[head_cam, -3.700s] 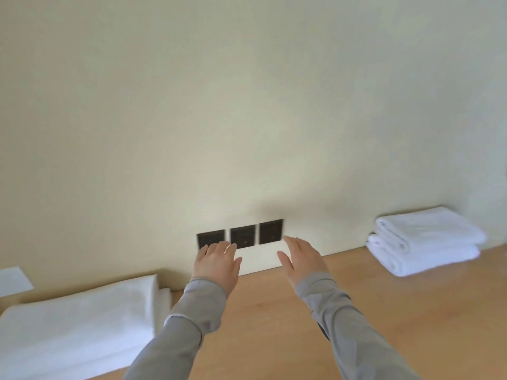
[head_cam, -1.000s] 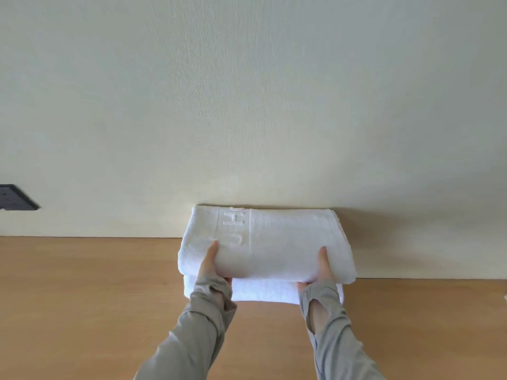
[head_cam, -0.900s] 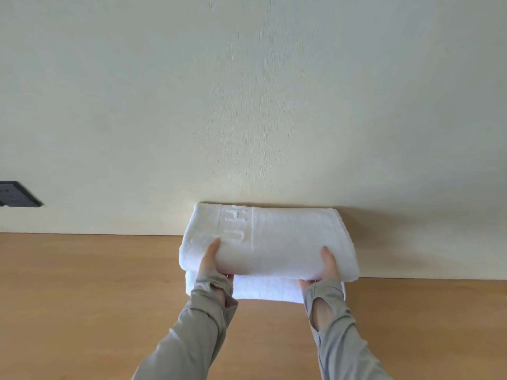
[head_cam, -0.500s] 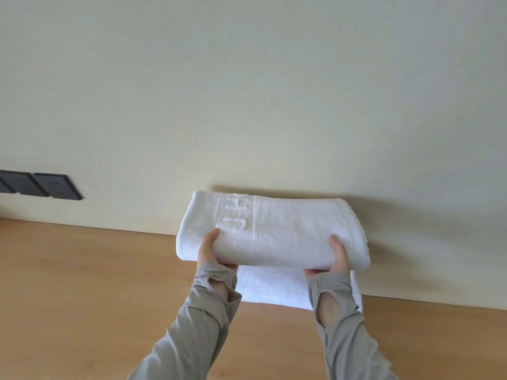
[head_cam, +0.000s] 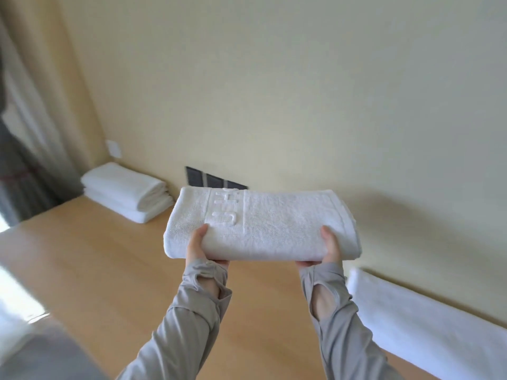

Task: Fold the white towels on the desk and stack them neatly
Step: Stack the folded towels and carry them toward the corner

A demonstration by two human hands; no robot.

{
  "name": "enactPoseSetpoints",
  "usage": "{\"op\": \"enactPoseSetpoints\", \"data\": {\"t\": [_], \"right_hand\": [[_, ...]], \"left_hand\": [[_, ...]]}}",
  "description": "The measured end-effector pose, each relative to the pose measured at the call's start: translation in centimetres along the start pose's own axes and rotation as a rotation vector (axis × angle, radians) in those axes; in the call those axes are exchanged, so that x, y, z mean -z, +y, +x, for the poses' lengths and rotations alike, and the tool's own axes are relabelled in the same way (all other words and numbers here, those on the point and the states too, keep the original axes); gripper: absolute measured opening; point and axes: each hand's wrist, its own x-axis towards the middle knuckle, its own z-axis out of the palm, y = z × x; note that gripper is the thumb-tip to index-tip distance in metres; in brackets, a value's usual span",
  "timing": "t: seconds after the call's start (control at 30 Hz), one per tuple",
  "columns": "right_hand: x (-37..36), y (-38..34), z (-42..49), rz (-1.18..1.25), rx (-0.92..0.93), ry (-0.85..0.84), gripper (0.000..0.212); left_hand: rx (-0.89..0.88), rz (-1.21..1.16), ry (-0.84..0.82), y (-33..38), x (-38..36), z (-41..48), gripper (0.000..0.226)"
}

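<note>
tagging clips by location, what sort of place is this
Probably a hotel room: an embossed white towel, a stack of folded towels on the wooden desk, and a curtain.

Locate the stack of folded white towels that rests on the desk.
In the head view, the stack of folded towels sits left of centre at the far edge of the desk, against the wall, left of the dark sockets.

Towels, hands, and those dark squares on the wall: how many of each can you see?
Towel bundles: 3 (held towel, corner stack, towel at right)
Hands: 2 (left hand, right hand)
Dark wall squares: 3
Total: 8
White blur at bottom left: too unclear to count.
</note>
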Motion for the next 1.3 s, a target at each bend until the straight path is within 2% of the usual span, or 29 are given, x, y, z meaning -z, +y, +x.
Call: {"op": "enactPoseSetpoints", "data": {"t": [0.23, 0.47, 0.6, 0.83, 0.93, 1.07, 1.2, 1.3], "right_hand": [[-12.1, 17.1, -6.0, -0.112, -0.182, -0.156, 0.030], [-20.4, 29.2, -10.8, -0.149, -0.336, -0.269, 0.024], [-23.5, 34.4, -10.9, -0.165, -0.388, -0.292, 0.020], [-28.6, 42.7, -6.3, -0.166, -0.439, -0.267, 0.032], [-31.1, 45.3, -3.3, -0.135, -0.440, -0.231, 0.036], [-34.0, 47.4, 0.4, -0.093, -0.418, -0.199, 0.030], [-35.5, 48.6, 4.0, -0.038, -0.365, -0.142, 0.046], [-36.1, 49.4, 6.9, 0.026, -0.300, -0.102, 0.051]], "left_hand": [[-0.228, -0.177, 0.083, 19.3, 9.0, -2.1, 0.043], [-0.414, -0.293, 0.102, 31.9, 15.3, -3.3, 0.054], [-0.460, -0.307, 0.129, 36.6, 17.4, -1.8, 0.053], [-0.476, -0.315, 0.159, 43.6, 18.1, 5.8, 0.057], [-0.459, -0.302, 0.154, 46.6, 16.7, 10.1, 0.056], [-0.446, -0.263, 0.150, 49.6, 14.6, 15.6, 0.052], [-0.382, -0.209, 0.141, 51.3, 12.1, 20.6, 0.052], [-0.335, -0.148, 0.135, 52.0, 10.1, 24.8, 0.041]]}}
